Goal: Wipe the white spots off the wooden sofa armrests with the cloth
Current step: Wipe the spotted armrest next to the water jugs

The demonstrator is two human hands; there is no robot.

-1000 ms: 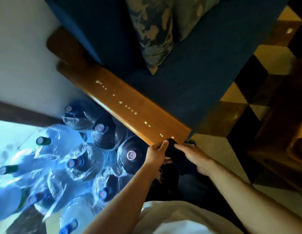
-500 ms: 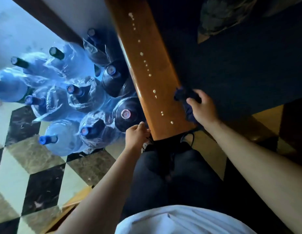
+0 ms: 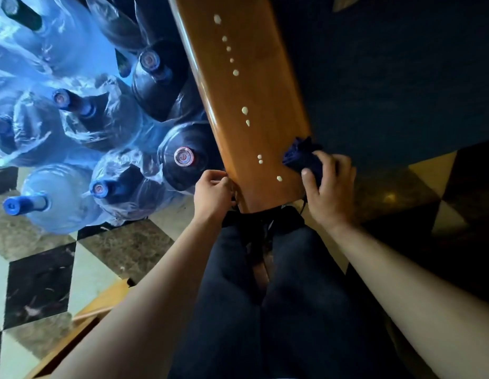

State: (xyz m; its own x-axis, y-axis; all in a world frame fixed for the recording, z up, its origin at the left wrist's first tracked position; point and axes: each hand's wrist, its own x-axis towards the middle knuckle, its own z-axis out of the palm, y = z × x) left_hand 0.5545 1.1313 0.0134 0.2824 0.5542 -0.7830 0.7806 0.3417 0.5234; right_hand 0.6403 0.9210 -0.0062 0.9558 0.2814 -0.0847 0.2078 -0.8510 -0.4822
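A glossy wooden sofa armrest [image 3: 246,91] runs from the top centre down to my knees. A line of several white spots [image 3: 244,110] dots its top, the nearest one [image 3: 279,178] close to the front end. My right hand [image 3: 329,187] is shut on a bunched dark blue cloth [image 3: 300,155], which rests on the armrest's right edge beside the nearest spots. My left hand [image 3: 211,191] has its fingers curled against the armrest's left front corner and holds no cloth.
Several large blue water jugs [image 3: 183,157], some wrapped in plastic, stand tightly against the armrest's left side. The dark blue sofa seat [image 3: 388,77] lies to the right. The floor [image 3: 38,283] is checkered tile. A wooden edge [image 3: 81,321] crosses the lower left.
The view has swung over the armrest end. Both hands held the cloth at the armrest tip; now the right hand alone holds it at the right edge, the left at the left corner.
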